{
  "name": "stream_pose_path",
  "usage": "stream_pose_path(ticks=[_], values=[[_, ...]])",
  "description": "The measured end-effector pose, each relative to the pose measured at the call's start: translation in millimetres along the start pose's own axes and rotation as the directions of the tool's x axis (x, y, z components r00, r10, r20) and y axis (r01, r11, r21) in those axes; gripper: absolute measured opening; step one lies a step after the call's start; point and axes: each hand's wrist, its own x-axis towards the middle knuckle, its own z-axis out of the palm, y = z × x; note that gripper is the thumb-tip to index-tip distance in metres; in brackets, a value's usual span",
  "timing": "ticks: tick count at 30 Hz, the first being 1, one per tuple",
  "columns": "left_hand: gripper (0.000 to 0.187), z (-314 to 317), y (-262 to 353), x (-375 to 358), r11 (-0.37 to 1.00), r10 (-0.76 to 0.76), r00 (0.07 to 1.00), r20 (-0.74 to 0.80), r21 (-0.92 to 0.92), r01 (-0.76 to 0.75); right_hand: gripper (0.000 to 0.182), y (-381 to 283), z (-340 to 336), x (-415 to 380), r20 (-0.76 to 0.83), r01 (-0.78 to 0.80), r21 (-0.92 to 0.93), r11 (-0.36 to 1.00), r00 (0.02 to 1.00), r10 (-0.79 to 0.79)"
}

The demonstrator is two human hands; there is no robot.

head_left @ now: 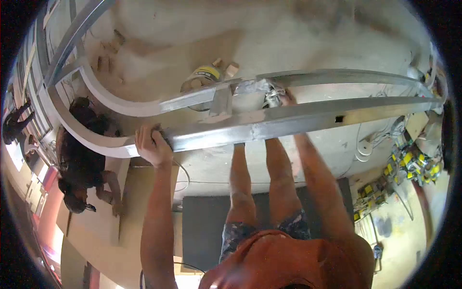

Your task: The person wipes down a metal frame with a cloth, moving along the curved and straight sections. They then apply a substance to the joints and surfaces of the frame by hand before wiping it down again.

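Observation:
A long metal frame (298, 118) of two parallel square tubes runs across the view, bending into a whitish curve at the left. My left hand (154, 147) is closed over the near tube, where the bare metal meets the whitish curve. Something dark shows by its fingertips, too small to make out. Between the two tubes, my right hand (288, 98) is partly hidden behind the near tube. It is closed on a crumpled grey-white rag (272, 96) close to the far tube. A short crosspiece (221, 101) joins the tubes left of the rag.
A bucket with a yellow label (204, 74) stands on the floor beyond the frame. At the left, a person in dark clothes (82, 149) bends over a board. Yellow-and-grey items (414, 161) lie piled at the right, near a loose cable (364, 149). A dark mat (207, 226) lies below me.

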Motion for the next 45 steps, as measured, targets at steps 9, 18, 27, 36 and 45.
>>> stream_pose_path(ticks=[9, 18, 27, 36, 45], values=[[0.011, -6, -4, 4, 0.988, 0.075, 0.997, -0.009, 0.136, -0.073, 0.036, 74, 194, -69, 0.166, -0.238, 0.941, 0.242, 0.944, 0.286], [0.010, -12, 3, 7, 0.998, -0.017, 1.000, 0.023, 0.058, 0.016, 0.039, 56, 180, -105, 0.272, -0.305, 0.931, 0.199, 0.946, 0.176], [0.009, -18, 4, 17, 0.997, -0.009, 1.000, -0.002, 0.077, 0.009, 0.043, 58, 203, -104, 0.246, -0.350, 0.895, 0.278, 0.905, 0.346], [0.007, -23, 0, 12, 0.997, -0.075, 0.997, 0.029, -0.021, 0.076, 0.037, -42, 149, -237, 0.011, -0.354, 0.478, 0.804, 0.918, 0.397], [0.014, -23, -1, 7, 0.992, -0.095, 0.995, -0.029, -0.089, 0.092, 0.048, -128, 257, -80, 0.133, 0.252, -0.958, -0.139, 0.816, 0.563]])
